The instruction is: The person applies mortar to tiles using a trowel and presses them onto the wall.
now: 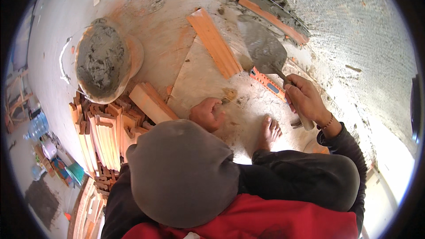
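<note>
My right hand [304,98] is wrapped round the handle of a trowel [267,52], its broad blade coated with wet grey mortar and turned toward the wall. Just under that hand lies an orange tool with a bluish window, like a spirit level [268,84]. My left hand [207,114] hangs low over the floor, loosely curled, with a gap between thumb and fingers and nothing visible in it. A long orange brick [215,44] lies on the floor ahead of both hands. Another brick [152,102] rests left of my left hand.
A bucket of mortar [102,62] stands at the left, beside a pile of bricks [105,132]. Bricks bedded in mortar [272,18] run along the foot of the rough grey wall [349,31], with a taut string above. My bare foot [268,133] is close to the hands.
</note>
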Demonstrator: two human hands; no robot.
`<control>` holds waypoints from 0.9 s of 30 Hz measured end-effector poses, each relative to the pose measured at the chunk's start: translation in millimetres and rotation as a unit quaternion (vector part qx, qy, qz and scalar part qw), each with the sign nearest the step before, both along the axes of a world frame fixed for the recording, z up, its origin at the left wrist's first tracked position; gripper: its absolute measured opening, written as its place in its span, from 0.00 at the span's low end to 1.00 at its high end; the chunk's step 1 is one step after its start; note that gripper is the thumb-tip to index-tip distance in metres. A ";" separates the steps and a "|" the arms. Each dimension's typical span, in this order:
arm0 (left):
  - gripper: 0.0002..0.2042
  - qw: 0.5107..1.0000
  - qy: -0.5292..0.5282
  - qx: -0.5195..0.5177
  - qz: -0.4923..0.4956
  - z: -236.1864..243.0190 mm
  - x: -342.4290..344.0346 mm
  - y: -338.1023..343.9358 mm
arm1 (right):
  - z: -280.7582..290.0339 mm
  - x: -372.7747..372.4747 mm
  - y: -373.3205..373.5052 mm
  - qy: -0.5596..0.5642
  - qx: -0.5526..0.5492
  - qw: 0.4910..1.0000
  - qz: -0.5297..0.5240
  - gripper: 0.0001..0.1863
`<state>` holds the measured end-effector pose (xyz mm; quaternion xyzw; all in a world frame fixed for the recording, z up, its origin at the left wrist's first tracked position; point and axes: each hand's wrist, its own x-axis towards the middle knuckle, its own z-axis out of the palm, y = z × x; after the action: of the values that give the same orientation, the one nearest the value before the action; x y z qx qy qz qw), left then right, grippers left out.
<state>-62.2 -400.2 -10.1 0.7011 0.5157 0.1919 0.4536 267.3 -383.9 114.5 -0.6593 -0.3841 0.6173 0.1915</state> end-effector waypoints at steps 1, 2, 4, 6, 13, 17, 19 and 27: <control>0.16 1.000 -0.003 0.003 -0.004 -1.9 1.3 0.9 | 17.3 -9.6 15.7 -0.019 0.019 0.999 0.044 0.09; 0.16 1.000 -0.004 0.006 -0.006 -1.0 0.6 1.1 | 28.8 -20.5 30.8 -0.035 0.105 0.989 0.098 0.08; 0.16 1.000 0.020 -0.009 0.002 10.5 -3.0 1.9 | 47.3 -46.4 63.6 -0.058 0.276 0.937 0.206 0.07; 0.17 0.999 0.033 -0.024 -0.005 11.8 -4.5 2.1 | 70.5 -79.6 93.1 -0.019 0.318 0.913 0.254 0.08; 0.21 0.995 0.057 -0.066 -0.039 14.4 -2.0 6.5 | 42.5 -177.0 141.4 -0.232 0.448 0.798 0.331 0.09; 0.23 0.989 0.081 -0.107 -0.070 17.7 -9.4 9.3 | 47.1 -154.1 133.7 -0.139 0.404 0.853 0.301 0.12; 0.22 0.987 0.096 -0.114 -0.065 16.2 -10.9 6.6 | 44.3 -125.7 120.8 -0.074 0.339 0.902 0.257 0.11; 0.25 0.989 0.071 -0.105 -0.074 1.7 -10.9 5.3 | 16.0 -15.8 43.5 -0.118 -0.044 0.992 0.025 0.15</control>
<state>-73.1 -394.9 -8.4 0.6976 0.5108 0.0520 0.4997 251.5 -340.4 130.5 -0.7259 -0.3925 0.5559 0.1001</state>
